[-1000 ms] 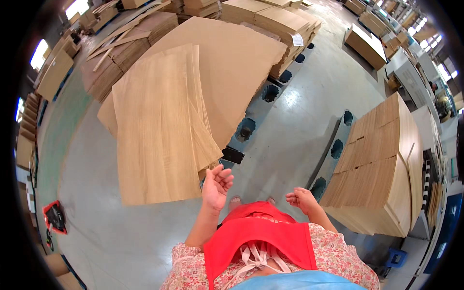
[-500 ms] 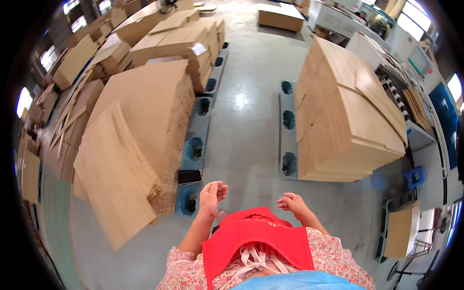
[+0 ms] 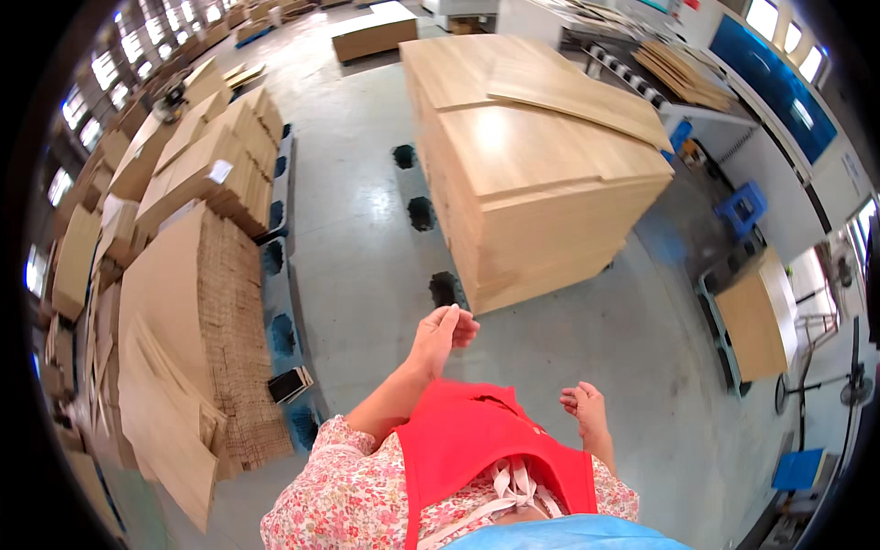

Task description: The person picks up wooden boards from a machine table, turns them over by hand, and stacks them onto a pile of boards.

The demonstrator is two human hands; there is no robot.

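My left hand (image 3: 443, 337) is held out in front of the red apron (image 3: 486, 431), its fingers loosely bent and apart, with nothing seen in it. In the picture it lies just below the near corner of a tall stack of pale wooden boards (image 3: 550, 215); I see no contact. Off to the right of the apron, my right hand (image 3: 585, 409) hangs over the grey floor, fingers slightly curled and apart, also holding nothing that I can see. One loose board (image 3: 577, 101) rests askew on top of the stack.
At left, a brown stack of sheets (image 3: 174, 275) sits on a blue pallet (image 3: 307, 431), with loose thin boards (image 3: 165, 431) leaning over it and a small black object (image 3: 291, 385) at its edge. To the right are a blue stool (image 3: 741, 208) and a low board stack (image 3: 756, 321).
My view has swung to the right, so both stacks now appear farther left. My left hand has come forward, close in view to the pale stack's corner. Both hands stay without anything visible in them.
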